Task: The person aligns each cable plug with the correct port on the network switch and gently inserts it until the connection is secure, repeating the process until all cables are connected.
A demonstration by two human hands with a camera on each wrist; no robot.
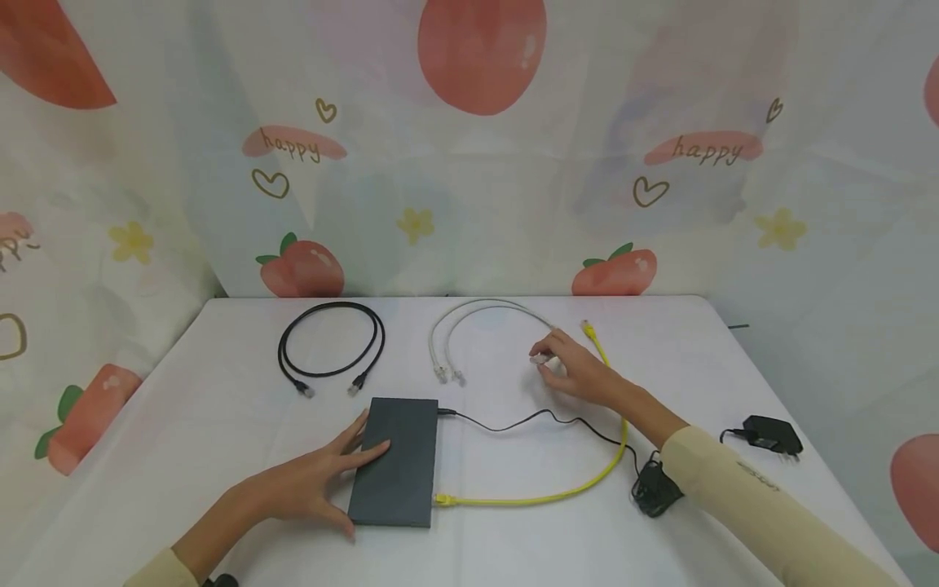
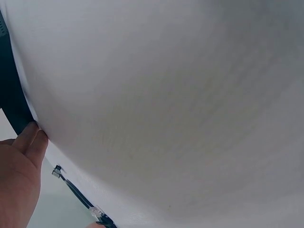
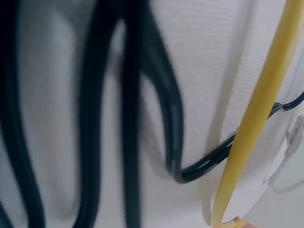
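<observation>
Nearest you, lower left, your left hand (image 1: 308,485) rests spread, straight fingers on the flat dark-grey rectangular box (image 1: 403,481) at lower centre. Right of centre, your right hand (image 1: 578,373) pinches a small clear plug (image 1: 540,359), visible only overhead; the right wrist view shows thick black cord loops (image 3: 90,118) at left.

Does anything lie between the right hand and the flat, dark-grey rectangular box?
Yes: in the head view, a thin black cord runs from the right edge of the box across the white tabletop, between the box and the right hand. Nothing upright stands there.
</observation>
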